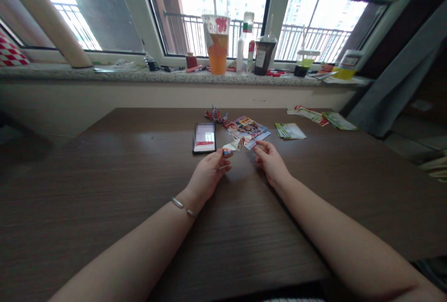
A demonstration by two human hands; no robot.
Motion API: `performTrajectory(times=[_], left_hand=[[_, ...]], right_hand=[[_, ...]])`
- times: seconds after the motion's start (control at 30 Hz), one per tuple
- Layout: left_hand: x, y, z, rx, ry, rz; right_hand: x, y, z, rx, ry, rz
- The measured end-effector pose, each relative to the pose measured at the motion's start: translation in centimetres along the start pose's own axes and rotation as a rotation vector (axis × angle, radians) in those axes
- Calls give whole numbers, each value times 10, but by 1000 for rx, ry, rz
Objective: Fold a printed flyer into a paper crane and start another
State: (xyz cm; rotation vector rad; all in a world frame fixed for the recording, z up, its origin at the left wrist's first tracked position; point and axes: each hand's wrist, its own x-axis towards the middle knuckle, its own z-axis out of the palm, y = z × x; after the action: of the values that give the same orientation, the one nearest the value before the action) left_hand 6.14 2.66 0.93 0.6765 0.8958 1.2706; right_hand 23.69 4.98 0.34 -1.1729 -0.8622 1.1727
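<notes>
My left hand [209, 171] pinches a small folded piece of printed paper [234, 146], white with coloured print, by its left end. To its right, my right hand [270, 162] has thumb and forefinger drawn together at the near corner of a stack of colourful printed sheets [247, 127]. Whether a sheet is between those fingertips is too small to tell. Behind my left hand lies a phone [204, 138] with a lit screen. A folded red and blue paper piece [215, 114] with pointed ends sits beyond the phone.
Green and white printed papers [290, 130] lie right of the stack, with more leaflets [314, 115] at the table's back right. On the windowsill [132, 76] stand an orange drink cup [218, 45], a clear bottle [245, 45], a dark drink cup [264, 55] and small items.
</notes>
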Motion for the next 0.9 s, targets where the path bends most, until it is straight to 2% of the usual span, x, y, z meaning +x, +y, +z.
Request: performTrajectory(times=[0.07,0.17,0.3,0.47,0.57,0.67,0.8,0.9], left_hand=[[0,-2,0,78,-7,39],[0,-5,-2,181,-56,78],[1,-8,-5,330,-125,96],[0,-9,-7,489,-160,146],[1,-3,-12,663,-161,260],[7,4,-18,972,-105,490],[9,5,-22,1278,-282,608],[3,2,-21,1426,-323,628]], right_hand=[[3,3,-3,-149,-36,-196],[0,8,-1,-299,-125,-308],[-7,11,4,-361,-170,-329],[-3,11,-1,-414,-74,-348],[4,10,-7,-405,-34,-345],[11,10,-12,-377,-17,-351],[21,12,-16,-435,3,-415],[30,15,-14,-502,24,-436]])
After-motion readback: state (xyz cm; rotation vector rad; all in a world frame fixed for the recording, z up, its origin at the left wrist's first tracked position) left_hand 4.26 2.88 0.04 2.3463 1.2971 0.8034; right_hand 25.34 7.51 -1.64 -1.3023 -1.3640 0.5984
